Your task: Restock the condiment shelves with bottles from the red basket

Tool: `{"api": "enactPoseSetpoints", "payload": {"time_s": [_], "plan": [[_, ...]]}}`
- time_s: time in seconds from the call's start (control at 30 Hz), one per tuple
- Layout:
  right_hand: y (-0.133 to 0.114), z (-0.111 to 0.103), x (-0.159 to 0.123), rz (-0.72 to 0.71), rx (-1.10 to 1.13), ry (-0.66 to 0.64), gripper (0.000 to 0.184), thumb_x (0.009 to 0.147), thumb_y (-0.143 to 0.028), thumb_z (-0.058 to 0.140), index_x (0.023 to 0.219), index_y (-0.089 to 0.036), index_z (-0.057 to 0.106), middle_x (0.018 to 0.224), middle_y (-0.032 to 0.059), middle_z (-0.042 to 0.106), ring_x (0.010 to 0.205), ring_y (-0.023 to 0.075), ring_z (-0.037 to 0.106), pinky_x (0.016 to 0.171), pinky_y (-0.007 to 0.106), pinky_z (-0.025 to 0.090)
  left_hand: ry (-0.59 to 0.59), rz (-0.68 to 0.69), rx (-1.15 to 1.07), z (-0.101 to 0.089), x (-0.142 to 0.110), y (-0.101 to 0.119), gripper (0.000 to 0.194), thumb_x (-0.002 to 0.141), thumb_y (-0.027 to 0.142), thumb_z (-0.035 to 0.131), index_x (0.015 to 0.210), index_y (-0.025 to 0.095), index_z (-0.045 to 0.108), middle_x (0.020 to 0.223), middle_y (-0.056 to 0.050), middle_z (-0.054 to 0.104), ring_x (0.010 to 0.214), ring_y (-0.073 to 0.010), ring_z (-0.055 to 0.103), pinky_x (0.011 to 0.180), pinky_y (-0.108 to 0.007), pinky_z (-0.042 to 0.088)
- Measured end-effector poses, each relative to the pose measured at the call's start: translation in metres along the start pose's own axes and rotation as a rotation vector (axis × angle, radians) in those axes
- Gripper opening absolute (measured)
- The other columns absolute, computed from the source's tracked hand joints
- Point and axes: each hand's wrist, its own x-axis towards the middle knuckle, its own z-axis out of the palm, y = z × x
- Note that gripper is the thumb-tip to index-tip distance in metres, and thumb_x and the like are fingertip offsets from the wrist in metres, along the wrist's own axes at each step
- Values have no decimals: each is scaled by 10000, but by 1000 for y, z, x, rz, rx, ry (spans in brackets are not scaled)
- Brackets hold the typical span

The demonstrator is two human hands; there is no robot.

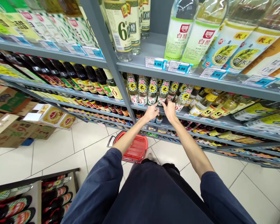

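Note:
Both my hands are at the front edge of a shelf holding a row of clear vinegar bottles with green-checked, yellow-circled labels. My left hand [152,112] is below a vinegar bottle [152,88], its fingers stretched toward the bottle bases. Close to its right, my right hand [169,109] has its thumb out by the foot of another vinegar bottle [164,90]. Its other fingers reach in among the bottles and are partly hidden. A tilted vinegar bottle [184,97] leans just right of this hand. Neither hand has a bottle visibly wrapped in its fingers.
A red shopping basket [133,148] stands on the tiled floor by my feet. Larger bottles [179,34] line the upper shelf [151,46] above price tags. Cardboard boxes [16,130] are stacked at left. A low rack of dark bottles [16,205] is at lower left.

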Motion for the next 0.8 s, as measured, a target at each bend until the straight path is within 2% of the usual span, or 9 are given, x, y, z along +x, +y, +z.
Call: {"api": "enactPoseSetpoints", "payload": {"time_s": [0.23, 0.37, 0.53, 0.7, 0.8], "plan": [[-15, -2, 2, 46, -162, -52, 458, 1052, -456, 479, 1195, -72, 685, 973, 234, 733, 899, 331, 710, 811, 394, 538, -9, -8, 16, -3, 3, -3, 738, 1004, 225, 521, 1664, 113, 212, 807, -48, 797, 407, -79, 563, 514, -191, 484], [-19, -4, 3, 44, -179, -86, 413, 1048, -394, 497, 1258, -67, 638, 1017, 237, 726, 940, 339, 713, 829, 394, 533, -2, -5, -4, 0, 5, -4, 763, 989, 220, 524, 1667, 107, 194, 823, -53, 798, 404, -83, 559, 503, -193, 480], [-28, 0, 5, 117, -249, -156, 398, 1072, -381, 442, 1184, -71, 666, 1081, 255, 710, 1011, 336, 703, 864, 383, 519, -24, -15, -17, 6, 12, -4, 868, 926, 140, 540, 1679, 102, 110, 790, -50, 791, 404, -98, 557, 490, -199, 476], [-30, -2, 7, 133, -251, -142, 363, 1056, -365, 483, 1194, -90, 677, 1129, 238, 701, 1078, 318, 674, 927, 372, 501, -33, -18, -62, 9, 16, -4, 864, 929, 138, 527, 1681, 104, 102, 847, -82, 800, 409, -105, 571, 468, -208, 473], [-28, -4, 9, 126, -228, -122, 315, 1036, -341, 521, 1146, -112, 707, 1089, 217, 707, 1052, 309, 673, 916, 372, 511, -33, -15, -83, 9, 17, -5, 879, 925, 149, 540, 1683, 114, 95, 856, -80, 802, 407, -100, 561, 463, -206, 467]]}}
